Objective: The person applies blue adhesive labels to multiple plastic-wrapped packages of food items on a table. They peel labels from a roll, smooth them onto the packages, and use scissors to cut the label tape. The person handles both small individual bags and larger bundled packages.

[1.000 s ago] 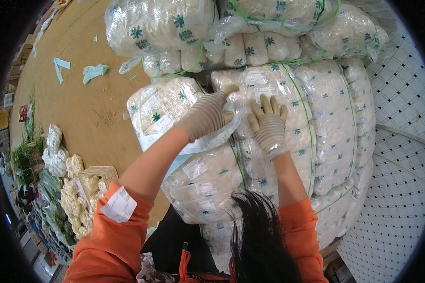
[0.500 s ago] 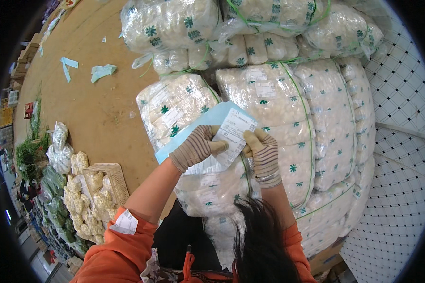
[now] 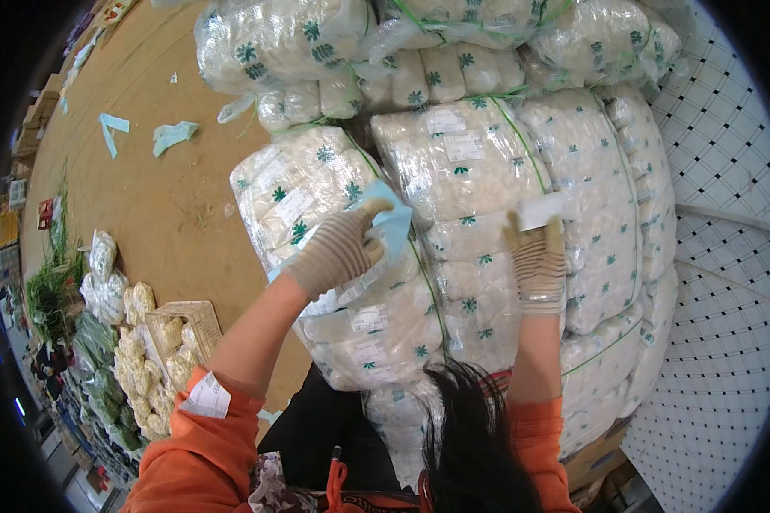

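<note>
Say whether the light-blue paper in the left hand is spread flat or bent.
Bent: the upper part of the light-blue paper curls up unevenly at the fingers of the left hand.

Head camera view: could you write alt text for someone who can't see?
A gloved left hand grips a light-blue sheet while the gloved right hand holds a white label, both over a stack of clear-wrapped pale bundles tied with green cord. On the brown floor at left lie light-blue scraps and a basket among bagged goods.
</note>
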The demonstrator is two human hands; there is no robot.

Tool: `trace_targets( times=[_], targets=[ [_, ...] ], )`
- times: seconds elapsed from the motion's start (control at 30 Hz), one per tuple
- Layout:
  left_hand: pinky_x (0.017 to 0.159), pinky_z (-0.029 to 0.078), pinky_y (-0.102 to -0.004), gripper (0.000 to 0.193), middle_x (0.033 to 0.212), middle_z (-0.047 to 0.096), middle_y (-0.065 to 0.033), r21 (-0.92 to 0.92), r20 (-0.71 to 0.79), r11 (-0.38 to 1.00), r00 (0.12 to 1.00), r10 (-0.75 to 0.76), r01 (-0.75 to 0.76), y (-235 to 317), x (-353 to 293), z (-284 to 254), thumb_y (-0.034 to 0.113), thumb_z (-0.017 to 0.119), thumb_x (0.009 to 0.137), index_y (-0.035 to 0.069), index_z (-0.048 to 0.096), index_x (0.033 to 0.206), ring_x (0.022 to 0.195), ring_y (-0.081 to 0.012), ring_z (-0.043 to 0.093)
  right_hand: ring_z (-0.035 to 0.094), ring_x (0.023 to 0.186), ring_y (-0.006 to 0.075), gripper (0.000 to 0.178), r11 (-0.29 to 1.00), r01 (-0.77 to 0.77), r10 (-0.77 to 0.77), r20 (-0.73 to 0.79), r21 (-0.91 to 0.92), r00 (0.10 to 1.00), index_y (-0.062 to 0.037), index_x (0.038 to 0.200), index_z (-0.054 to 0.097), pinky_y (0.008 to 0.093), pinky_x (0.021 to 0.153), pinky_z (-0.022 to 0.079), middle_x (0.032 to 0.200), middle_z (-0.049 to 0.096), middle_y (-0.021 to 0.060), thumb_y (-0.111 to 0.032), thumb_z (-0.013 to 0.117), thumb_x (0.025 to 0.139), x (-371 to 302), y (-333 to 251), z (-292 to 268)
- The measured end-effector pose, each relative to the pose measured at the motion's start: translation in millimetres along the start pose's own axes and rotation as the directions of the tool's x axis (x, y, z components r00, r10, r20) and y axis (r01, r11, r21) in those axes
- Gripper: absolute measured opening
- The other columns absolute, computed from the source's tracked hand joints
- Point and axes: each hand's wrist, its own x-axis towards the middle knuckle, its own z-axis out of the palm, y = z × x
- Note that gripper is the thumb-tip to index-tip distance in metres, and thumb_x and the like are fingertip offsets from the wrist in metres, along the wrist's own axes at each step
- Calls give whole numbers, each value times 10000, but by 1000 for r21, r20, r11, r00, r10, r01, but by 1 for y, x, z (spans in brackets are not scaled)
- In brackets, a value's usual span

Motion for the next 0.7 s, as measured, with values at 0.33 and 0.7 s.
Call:
trace_targets(
  times=[0.33,0.7],
  targets=[
    [666,513,-434,318,881,666,-161,588,304,794,952,-41,-154,38,113,48,88,506,846,114,567,1157,814,-340,660,554,1099,302,437,568,463,-406,258,-681,877,41,1258,491,361,949,432,1204,569,193,-272,469,954,69,50,34],
    [683,505,-438,488,790,625,-201,436,259,897,964,-54,-67,11,79,25,66,567,797,85,460,1273,725,-380,627,495,1160,357,376,-404,555,-308,679,-727,666,-37,1215,548,452,997,377,1268,521,185,-166,555,862,71,42,1]
  ],
)
